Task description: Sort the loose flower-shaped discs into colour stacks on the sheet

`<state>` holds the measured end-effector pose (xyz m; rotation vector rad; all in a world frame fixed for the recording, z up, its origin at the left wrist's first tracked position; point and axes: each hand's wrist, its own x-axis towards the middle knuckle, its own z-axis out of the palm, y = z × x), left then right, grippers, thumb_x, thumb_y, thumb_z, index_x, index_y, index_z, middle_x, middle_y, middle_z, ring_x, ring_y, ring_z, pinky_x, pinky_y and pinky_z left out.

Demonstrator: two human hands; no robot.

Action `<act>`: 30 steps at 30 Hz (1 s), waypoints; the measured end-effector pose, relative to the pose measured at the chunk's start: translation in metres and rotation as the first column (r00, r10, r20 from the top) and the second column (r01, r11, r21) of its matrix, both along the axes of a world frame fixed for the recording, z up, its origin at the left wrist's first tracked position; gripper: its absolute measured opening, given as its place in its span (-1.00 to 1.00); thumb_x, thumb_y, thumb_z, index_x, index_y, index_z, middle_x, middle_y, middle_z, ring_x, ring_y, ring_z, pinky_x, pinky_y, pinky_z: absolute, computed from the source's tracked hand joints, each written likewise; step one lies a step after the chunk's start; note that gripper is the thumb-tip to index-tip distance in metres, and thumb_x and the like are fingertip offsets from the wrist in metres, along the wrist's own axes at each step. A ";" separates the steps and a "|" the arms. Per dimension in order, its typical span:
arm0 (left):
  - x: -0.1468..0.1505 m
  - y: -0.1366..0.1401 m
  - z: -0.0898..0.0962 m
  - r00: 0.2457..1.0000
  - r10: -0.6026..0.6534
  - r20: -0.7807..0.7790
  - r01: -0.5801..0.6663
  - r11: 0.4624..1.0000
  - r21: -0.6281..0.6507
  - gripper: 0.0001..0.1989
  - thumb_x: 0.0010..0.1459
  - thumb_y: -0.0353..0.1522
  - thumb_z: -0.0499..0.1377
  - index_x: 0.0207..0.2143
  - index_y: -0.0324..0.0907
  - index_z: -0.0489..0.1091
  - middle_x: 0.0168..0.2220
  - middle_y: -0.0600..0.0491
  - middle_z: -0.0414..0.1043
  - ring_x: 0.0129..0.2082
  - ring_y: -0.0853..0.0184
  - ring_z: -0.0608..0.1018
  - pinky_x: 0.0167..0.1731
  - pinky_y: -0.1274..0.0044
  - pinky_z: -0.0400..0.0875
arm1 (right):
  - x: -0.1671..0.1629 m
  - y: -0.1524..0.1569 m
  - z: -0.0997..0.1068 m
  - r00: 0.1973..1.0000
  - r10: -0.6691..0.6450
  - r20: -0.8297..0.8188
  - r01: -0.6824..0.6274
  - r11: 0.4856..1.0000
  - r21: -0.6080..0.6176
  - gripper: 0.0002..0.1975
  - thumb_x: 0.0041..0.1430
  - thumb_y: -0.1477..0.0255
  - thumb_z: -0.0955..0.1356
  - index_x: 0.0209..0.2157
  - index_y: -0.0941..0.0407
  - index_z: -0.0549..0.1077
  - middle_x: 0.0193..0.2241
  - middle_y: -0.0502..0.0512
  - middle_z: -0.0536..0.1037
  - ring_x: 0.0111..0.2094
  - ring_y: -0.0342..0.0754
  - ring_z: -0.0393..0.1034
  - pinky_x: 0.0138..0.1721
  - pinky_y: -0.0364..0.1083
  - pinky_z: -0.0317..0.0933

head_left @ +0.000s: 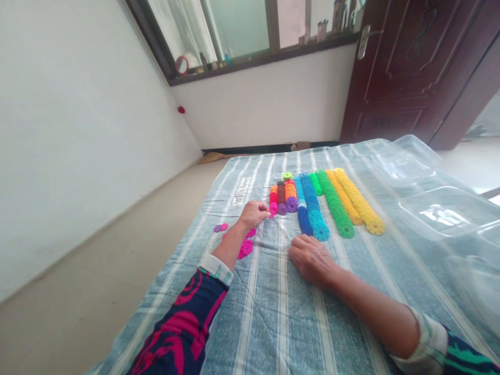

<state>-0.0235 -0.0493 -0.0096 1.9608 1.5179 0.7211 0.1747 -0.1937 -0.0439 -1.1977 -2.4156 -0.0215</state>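
My left hand (254, 213) pinches a small pink notched disc (272, 213) between thumb and fingertips, at the near end of a short row of red and pink discs (273, 198). Loose magenta discs (246, 248) lie beneath and beside my left wrist. My right hand (313, 260) rests on the cloth with curled fingers, just below the dark blue row (304, 221); whatever is inside the fingers is hidden. Overlapping disc rows lie beyond: brown (281, 195), orange and purple (290, 195), blue (311, 198), green (336, 208) and yellow (359, 200).
A striped blue-grey cloth (265, 323) covers the surface. Clear plastic containers (445, 208) stand along the right side. A purple disc (217, 228) and a small pink disc (224, 227) lie near the left edge. Behind are a wall, a window ledge and a dark red door (394, 67).
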 end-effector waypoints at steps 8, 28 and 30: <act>0.008 0.009 -0.007 0.999 0.033 -0.026 -0.031 0.998 0.058 -0.93 -0.13 -0.43 0.19 -0.56 -0.23 0.48 -0.62 0.16 0.38 -0.52 0.41 0.41 -0.45 0.57 0.26 | 0.000 0.001 0.001 1.000 0.013 0.000 -0.013 1.000 0.002 -0.79 0.26 0.56 0.31 -0.47 0.14 0.45 -0.42 0.07 0.43 -0.35 -0.06 0.18 -0.34 -0.06 -0.07; 0.020 -0.003 -0.014 0.966 0.124 -0.225 -0.061 0.962 0.267 -0.93 -0.08 -0.43 0.25 -0.54 -0.18 0.38 -0.55 0.14 0.38 -0.50 0.41 0.39 -0.42 0.57 0.20 | 0.000 0.001 -0.001 1.000 0.009 0.002 -0.009 1.000 0.011 -0.80 0.26 0.56 0.31 -0.47 0.15 0.45 -0.43 0.07 0.43 -0.35 -0.06 0.18 -0.34 -0.07 -0.08; 0.020 -0.003 -0.013 0.965 0.126 -0.231 -0.060 0.959 0.275 -0.93 -0.08 -0.42 0.25 -0.53 -0.19 0.38 -0.55 0.14 0.39 -0.50 0.41 0.39 -0.42 0.58 0.21 | 0.000 0.001 -0.001 1.000 0.010 -0.001 -0.010 1.000 0.015 -0.80 0.25 0.56 0.31 -0.47 0.14 0.45 -0.43 0.07 0.43 -0.35 -0.06 0.18 -0.34 -0.07 -0.08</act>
